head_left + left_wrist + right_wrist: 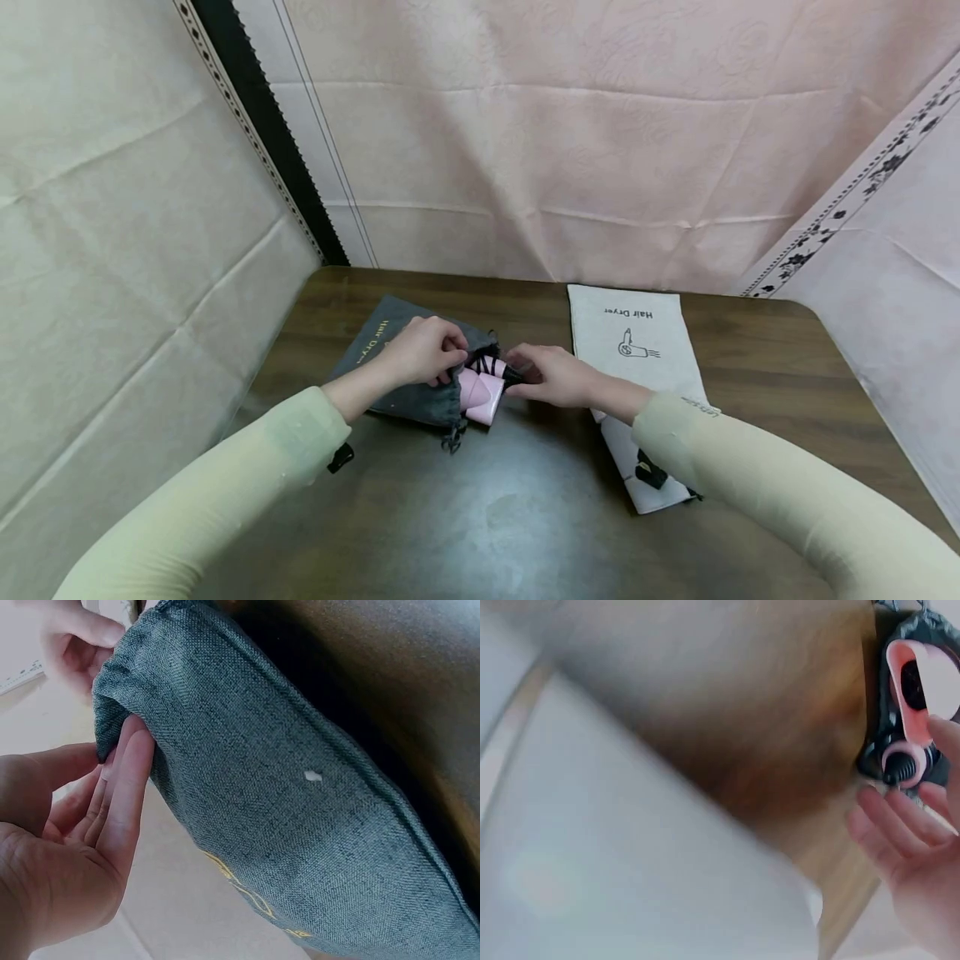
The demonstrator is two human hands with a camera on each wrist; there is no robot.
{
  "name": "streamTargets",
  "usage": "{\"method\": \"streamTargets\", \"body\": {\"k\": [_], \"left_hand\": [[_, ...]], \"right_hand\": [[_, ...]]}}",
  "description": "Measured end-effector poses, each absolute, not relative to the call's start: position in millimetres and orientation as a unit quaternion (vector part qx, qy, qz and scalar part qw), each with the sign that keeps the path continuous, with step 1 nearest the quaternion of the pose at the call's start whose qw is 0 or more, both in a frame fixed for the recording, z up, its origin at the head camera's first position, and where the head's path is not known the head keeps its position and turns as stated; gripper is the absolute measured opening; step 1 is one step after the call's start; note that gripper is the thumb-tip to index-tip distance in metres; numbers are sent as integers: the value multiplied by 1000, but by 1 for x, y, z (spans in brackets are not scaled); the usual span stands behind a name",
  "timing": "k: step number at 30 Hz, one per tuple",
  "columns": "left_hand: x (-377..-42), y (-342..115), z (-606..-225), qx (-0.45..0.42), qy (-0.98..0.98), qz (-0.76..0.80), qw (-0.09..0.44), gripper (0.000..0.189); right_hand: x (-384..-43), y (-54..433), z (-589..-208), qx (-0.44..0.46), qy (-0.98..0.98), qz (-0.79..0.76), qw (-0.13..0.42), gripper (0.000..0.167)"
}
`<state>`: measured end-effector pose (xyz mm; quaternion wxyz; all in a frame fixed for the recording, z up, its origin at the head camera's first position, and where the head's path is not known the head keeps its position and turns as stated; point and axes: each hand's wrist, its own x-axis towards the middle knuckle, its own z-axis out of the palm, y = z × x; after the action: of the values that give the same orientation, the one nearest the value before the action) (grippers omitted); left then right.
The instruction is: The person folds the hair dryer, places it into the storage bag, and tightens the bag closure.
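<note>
A dark grey cloth drawstring bag (416, 403) with gold lettering lies on the table. From its mouth, on the right side, sticks a pink hair dryer (483, 402), the rest of it hidden inside. My left hand (422, 348) pinches the edge of the bag's mouth; in the left wrist view the fingers (127, 787) reach under the cloth with the thumb outside. My right hand (551, 375) is at the dryer's exposed end, fingers loosely bent around the black cord sleeve (901, 766). In the right wrist view its thumb overlaps the pink body.
To the right, a white cloth bag (633, 333) printed with "Hair Dryer" and a dryer drawing lies on the brown wooden table (345, 517), partly beneath my right forearm. Dark drawstring ends (452, 439) hang from the grey bag's mouth. Pale cloth curtains (540, 167) enclose the table.
</note>
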<state>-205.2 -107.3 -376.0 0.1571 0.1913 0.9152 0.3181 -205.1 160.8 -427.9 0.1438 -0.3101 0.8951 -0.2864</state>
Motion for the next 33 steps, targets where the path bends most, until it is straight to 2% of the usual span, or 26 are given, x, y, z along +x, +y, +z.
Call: {"method": "streamTargets", "body": {"k": [4,9,12,17,25,33], "left_hand": [[-205,-106,-375,190,918,312,156,16],[-205,-106,-375,188,917,312,160,17],[-204,-106,-376,190,915,316,162,17],[-204,-106,-375,189,915,319,159,18],[-203,-103,-374,189,917,313,160,18],[-201,-101,-369,191,917,314,154,17]], "right_hand": [[-208,172,-425,-339,902,-231,135,45],[-213,173,-429,-361,903,-195,124,20],[-215,172,-430,-363,904,-185,129,11],[-220,168,-428,-361,903,-185,140,11],[-226,162,-426,-348,898,-189,192,15],[-225,154,-424,-353,896,-214,166,20]]}}
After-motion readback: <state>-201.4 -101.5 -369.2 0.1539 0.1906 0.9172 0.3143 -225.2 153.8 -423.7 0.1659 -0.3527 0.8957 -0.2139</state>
